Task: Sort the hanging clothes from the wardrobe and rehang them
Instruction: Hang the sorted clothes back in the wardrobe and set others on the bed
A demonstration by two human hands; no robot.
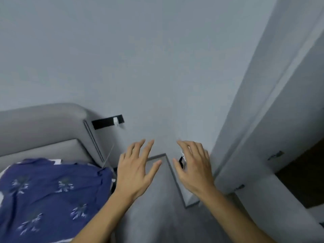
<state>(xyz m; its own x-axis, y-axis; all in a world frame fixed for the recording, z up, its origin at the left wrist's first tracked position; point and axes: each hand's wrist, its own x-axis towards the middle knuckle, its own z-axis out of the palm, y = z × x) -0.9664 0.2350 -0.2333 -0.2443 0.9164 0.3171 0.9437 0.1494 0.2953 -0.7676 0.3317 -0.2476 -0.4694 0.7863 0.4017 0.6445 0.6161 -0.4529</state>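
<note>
Both hands — the left hand and right hand — hover spread and empty, the blue patterned shirt lying on the bed beside the nearer left one, the wardrobe seemingly rightward.

I see a bed with a grey padded headboard at lower left of frame. A blue shirt with pale leaf print lies crumpled directly on it.

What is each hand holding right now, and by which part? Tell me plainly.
Nothing is held. The left hand and the right hand are both raised with fingers spread and empty. The blue shirt lies on the bed, untouched.
</note>
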